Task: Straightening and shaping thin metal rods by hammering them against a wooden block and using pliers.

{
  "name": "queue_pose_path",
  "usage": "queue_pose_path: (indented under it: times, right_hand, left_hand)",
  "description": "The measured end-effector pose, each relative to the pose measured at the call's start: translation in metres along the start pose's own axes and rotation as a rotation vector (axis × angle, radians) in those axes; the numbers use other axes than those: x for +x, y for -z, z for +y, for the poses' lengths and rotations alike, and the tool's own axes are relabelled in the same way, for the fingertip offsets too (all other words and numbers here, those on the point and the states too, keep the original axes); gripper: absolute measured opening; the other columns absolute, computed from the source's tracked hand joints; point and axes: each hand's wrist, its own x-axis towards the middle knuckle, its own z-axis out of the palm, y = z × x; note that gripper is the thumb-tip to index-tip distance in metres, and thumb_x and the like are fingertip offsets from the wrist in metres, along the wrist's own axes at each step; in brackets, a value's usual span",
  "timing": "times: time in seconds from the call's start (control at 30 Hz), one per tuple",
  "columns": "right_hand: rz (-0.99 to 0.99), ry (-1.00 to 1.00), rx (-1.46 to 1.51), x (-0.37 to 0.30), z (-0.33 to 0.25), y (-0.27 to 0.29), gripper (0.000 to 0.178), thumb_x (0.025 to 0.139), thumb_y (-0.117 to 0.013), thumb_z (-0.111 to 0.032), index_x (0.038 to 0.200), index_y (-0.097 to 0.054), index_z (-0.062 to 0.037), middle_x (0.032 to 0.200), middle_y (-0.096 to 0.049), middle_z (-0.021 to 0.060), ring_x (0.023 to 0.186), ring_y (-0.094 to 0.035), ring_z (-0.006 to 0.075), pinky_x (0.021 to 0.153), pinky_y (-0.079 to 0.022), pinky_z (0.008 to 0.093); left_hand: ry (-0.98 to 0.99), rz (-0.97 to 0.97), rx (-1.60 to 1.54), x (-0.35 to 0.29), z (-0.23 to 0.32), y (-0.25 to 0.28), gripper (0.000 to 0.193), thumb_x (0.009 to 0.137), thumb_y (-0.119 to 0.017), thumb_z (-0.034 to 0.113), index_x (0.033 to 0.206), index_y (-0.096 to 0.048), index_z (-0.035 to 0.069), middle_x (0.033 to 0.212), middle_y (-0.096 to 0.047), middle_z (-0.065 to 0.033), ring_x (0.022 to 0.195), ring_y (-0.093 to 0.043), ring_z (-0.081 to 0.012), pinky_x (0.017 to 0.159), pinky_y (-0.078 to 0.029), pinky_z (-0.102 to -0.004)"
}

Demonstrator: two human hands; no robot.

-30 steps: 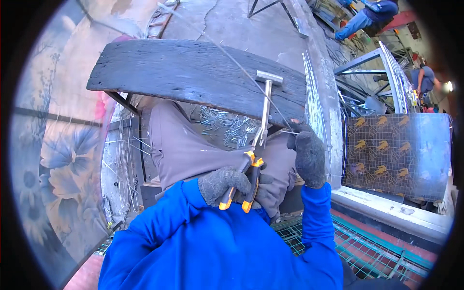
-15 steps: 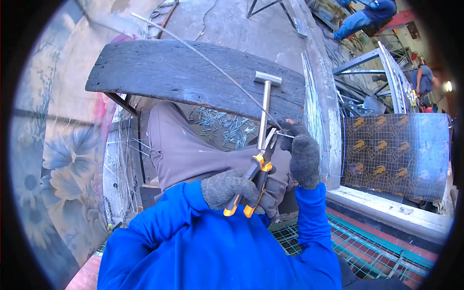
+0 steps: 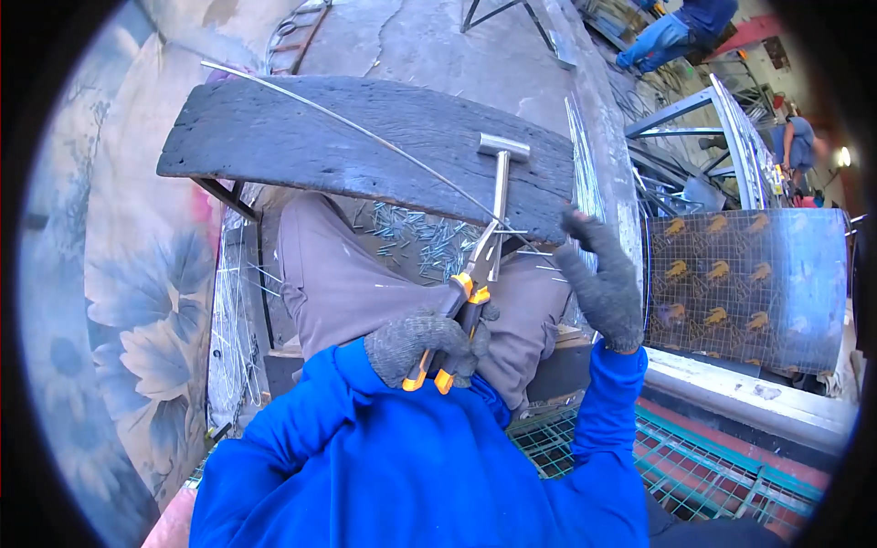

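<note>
Grey-gloved, my left hand (image 3: 422, 349) is wrapped round pliers (image 3: 468, 297) with black and orange handles. The jaws point up and away, close to the lower end of a long thin metal rod (image 3: 347, 126). This rod slants across the dark wooden bench (image 3: 274, 123). Under the jaws lies the shaft of a T-shaped metal tool (image 3: 502, 173), its cylindrical head resting on the bench. My right hand (image 3: 605, 283), also gloved, is held apart from the pliers, fingers stretched out. Short bright metal pieces show between the jaws and that hand; whether they are loose I cannot tell.
Many short cut rods (image 3: 425, 237) lie on the floor beyond my knees. A bundle of thin rods (image 3: 585, 164) stands at the bench's right end. Farther right are a patterned panel (image 3: 713, 283) and a metal frame (image 3: 731, 137). Two people (image 3: 671, 41) are at the upper right.
My right hand has let go near the jaws and moved right, its fingers opening. The pliers have shifted slightly left and down. The rod's far end has swung left and lower.
</note>
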Motion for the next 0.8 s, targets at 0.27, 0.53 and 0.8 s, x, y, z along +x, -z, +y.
queue_pose_path:
  times: [0.27,0.53,0.8]
  right_hand:
    - [-0.126,-0.002,-0.065,-0.015,0.028,-0.029,0.032,0.085,-0.077,-0.012,0.115,-0.07,-0.0023,0.104,-0.072,0.0162,0.093,-0.07,0.0316,0.079,-0.055,0.0404]
    - [0.032,0.15,-0.13,-0.016,0.023,-0.037,0.02,0.084,-0.074,-0.006,0.104,-0.072,-0.0035,0.097,-0.072,0.0151,0.085,-0.069,0.0324,0.074,-0.053,0.0412]
    - [0.019,0.172,-0.131,-0.016,0.023,-0.038,0.019,0.084,-0.074,-0.006,0.103,-0.072,-0.0032,0.096,-0.072,0.0156,0.086,-0.068,0.0332,0.074,-0.053,0.0409]
  left_hand:
    - [0.002,-0.063,0.025,-0.004,0.006,-0.002,0.057,0.077,-0.067,0.009,0.129,-0.045,-0.001,0.093,-0.063,-0.0161,0.075,-0.065,-0.027,0.07,-0.054,-0.039]
    - [0.19,0.153,0.429,-0.015,0.028,-0.022,0.009,0.08,-0.068,0.011,0.084,-0.071,0.003,0.082,-0.065,-0.0085,0.072,-0.061,-0.0162,0.061,-0.047,-0.0297]
    - [-0.019,0.008,0.474,-0.005,-0.018,0.046,0.01,0.086,-0.066,0.009,0.092,-0.073,0.006,0.091,-0.071,-0.0094,0.078,-0.067,-0.0196,0.067,-0.052,-0.0317]
